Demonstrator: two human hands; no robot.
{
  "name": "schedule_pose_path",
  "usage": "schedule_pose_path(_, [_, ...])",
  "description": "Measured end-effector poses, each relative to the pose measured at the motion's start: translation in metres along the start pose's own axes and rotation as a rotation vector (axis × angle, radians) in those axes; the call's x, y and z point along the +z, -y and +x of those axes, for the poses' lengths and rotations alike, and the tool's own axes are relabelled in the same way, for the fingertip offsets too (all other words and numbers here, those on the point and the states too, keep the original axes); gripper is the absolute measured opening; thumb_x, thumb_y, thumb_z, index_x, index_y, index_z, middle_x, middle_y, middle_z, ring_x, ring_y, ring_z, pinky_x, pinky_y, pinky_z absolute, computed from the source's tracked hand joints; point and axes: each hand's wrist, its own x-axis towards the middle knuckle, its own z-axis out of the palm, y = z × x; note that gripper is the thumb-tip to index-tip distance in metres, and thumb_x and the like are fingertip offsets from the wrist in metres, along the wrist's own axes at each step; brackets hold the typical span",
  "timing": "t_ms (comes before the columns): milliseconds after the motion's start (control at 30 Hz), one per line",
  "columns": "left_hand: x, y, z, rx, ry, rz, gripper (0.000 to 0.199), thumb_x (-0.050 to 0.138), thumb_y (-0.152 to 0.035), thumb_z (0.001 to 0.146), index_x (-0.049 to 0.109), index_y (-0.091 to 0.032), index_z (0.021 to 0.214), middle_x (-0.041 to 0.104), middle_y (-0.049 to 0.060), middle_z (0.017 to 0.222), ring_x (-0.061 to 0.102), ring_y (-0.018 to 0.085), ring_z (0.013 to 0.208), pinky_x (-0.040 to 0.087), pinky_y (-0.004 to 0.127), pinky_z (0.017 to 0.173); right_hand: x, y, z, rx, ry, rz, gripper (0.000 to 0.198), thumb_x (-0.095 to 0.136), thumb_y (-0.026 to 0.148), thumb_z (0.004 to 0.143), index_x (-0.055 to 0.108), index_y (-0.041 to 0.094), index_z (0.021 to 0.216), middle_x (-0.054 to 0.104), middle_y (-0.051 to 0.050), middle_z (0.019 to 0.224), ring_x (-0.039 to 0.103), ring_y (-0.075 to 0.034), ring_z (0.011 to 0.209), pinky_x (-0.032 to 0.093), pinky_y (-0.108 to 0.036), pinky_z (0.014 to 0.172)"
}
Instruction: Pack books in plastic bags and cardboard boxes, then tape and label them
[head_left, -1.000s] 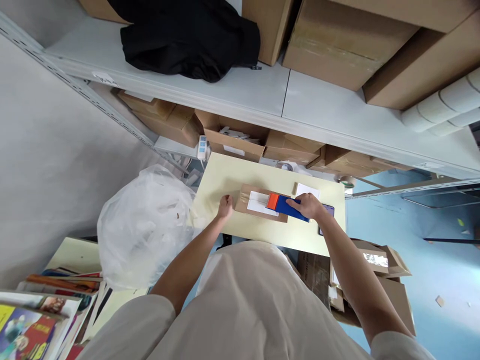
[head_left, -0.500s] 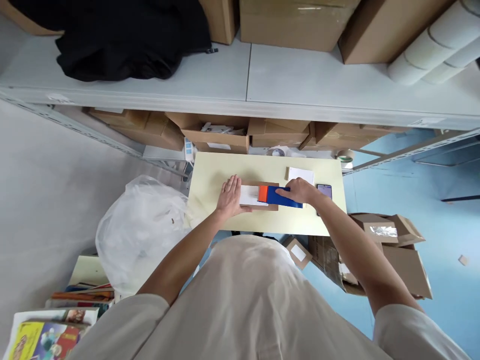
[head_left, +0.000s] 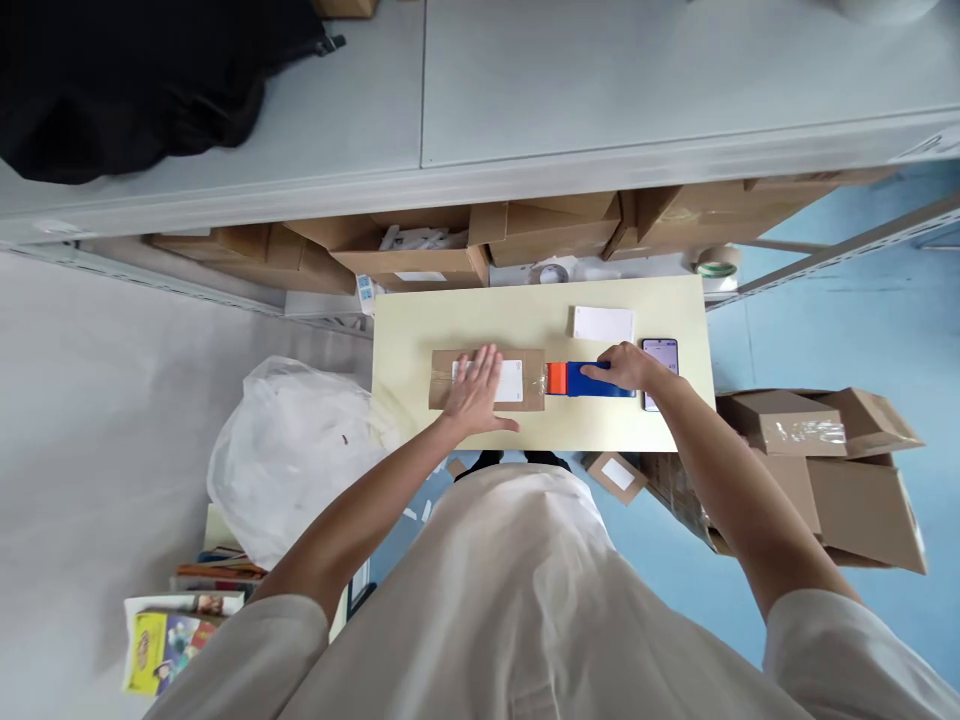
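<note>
A small brown cardboard box (head_left: 444, 395) with a white label (head_left: 511, 381) lies on the pale yellow table (head_left: 405, 310). My left hand (head_left: 477, 393) rests flat on the box, fingers stretched out, covering part of the label. Glossy clear tape shows at the box's right end. Just beyond that end is a blue tape dispenser (head_left: 611, 385) with an orange front, which my right hand (head_left: 624, 367) grips from above.
Behind the dispenser lies a stack of white labels (head_left: 603, 323); a phone (head_left: 661, 352) sits near my right wrist. Shelving (head_left: 600, 120) with cartons runs along the back. A white plastic bag (head_left: 292, 450) stands left, opened cartons (head_left: 855, 500) right on the floor.
The tape dispenser has moved right, from over the label to past the box's right end. My left hand now lies further over the box's top. The view has shifted.
</note>
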Motion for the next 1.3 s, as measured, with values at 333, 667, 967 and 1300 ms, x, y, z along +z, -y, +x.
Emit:
schedule_pose_path(333, [-0.002,-0.055,0.036,0.209,0.042,0.004,0.098,0.041,-0.066,0.083,0.01,0.0,0.149,0.013,0.022,0.156,0.004,0.031,0.145,0.001,0.045,0.116,0.016,-0.02,0.001,-0.093,0.045,0.16,0.059,0.04,0.068,0.081,0.069,0.017,0.073,0.063,-0.006,0.065,0.057,-0.015,0.058,0.038,-0.024,0.053])
schedule_pose_path(667, [-0.005,-0.053,0.036,0.265,0.101,-0.028,0.083,0.064,-0.054,0.073,0.04,-0.01,0.14,0.008,0.019,0.157,-0.001,0.039,0.144,-0.002,0.057,0.113,0.013,-0.004,-0.016,0.137,0.015,-0.04,0.066,0.045,0.07,0.079,0.071,0.012,0.095,0.07,-0.019,0.09,0.064,-0.031,0.089,0.045,-0.033,0.073])
schedule_pose_path(967, [-0.01,-0.07,0.042,0.209,0.088,-0.044,0.072,0.075,-0.055,0.061,0.061,-0.017,0.121,0.017,0.016,0.156,-0.003,0.044,0.143,-0.001,0.066,0.11,0.033,0.066,-0.022,0.284,-0.148,-0.053,0.049,0.041,0.051,0.09,0.068,0.011,0.096,0.068,-0.021,0.095,0.065,-0.032,0.092,0.046,-0.037,0.074])
schedule_pose_path(1300, [0.001,0.043,-0.032,-0.344,-0.305,-0.525,0.093,0.041,-0.065,0.083,0.008,-0.01,0.15,-0.007,0.019,0.157,-0.008,0.034,0.144,0.007,0.057,0.114,0.12,0.05,-0.045,0.549,-0.362,0.159,0.04,0.031,0.032,0.093,0.054,0.006,0.113,0.067,-0.023,0.097,0.065,-0.031,0.09,0.046,-0.039,0.076])
